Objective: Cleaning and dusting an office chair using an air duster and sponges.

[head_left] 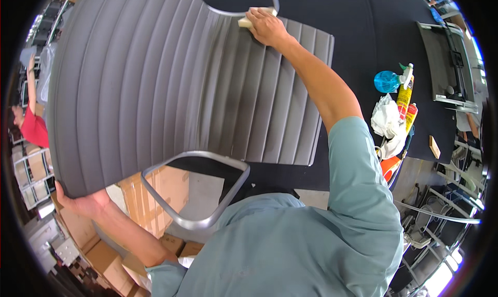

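Note:
A grey ribbed office chair (140,84) lies across the black-covered table, its tall backrest to the left and its seat to the right. One metal armrest loop (192,223) juts out toward my body; part of another shows at the far side. My left hand (85,201) grips the lower left corner of the backrest. With my right hand (267,27) I press a pale yellow sponge (246,22) onto the far side of the seat, close to where it bends into the back. Damp-looking darker patches mark the seat's middle ribs.
On the table (353,37) to the right stand a blue spray bottle (388,82), yellow-and-red cans (405,97), white rags (385,116) and a small wooden block (434,147). Cardboard boxes (166,193) sit below at left. Another chair (441,63) is at far right. A person in red (35,128) works at left.

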Available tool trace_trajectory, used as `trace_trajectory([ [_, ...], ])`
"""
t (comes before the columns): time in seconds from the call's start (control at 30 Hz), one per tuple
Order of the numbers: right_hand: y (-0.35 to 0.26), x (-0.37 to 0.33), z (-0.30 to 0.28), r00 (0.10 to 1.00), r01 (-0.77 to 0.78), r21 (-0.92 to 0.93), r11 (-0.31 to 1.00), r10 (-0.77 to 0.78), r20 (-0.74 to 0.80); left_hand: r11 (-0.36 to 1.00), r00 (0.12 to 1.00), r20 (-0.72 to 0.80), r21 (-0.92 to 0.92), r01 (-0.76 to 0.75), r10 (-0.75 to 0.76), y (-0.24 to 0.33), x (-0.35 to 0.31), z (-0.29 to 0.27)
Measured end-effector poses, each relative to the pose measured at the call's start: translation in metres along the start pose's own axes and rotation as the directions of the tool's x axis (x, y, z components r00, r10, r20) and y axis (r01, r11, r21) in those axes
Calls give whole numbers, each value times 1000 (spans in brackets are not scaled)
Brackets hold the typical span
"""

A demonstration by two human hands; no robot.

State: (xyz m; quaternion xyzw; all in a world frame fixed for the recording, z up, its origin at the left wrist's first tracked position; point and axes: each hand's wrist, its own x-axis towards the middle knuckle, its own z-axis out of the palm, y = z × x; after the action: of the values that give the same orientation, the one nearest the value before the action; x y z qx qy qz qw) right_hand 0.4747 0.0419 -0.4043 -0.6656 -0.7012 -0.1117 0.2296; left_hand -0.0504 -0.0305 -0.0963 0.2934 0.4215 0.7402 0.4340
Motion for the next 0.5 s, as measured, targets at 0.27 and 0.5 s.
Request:
trace_trajectory([
  [0.27, -170, -96, -37, 712, 139, 579, 803, -487, 506, 999, 997, 73, 39, -34, 31, 0, 2, -1],
  [0.5, -215, -184, -117, 699, 141, 841, 522, -655, 288, 996, 990, 137, -84, 31, -19, 3, 5, -8],
])
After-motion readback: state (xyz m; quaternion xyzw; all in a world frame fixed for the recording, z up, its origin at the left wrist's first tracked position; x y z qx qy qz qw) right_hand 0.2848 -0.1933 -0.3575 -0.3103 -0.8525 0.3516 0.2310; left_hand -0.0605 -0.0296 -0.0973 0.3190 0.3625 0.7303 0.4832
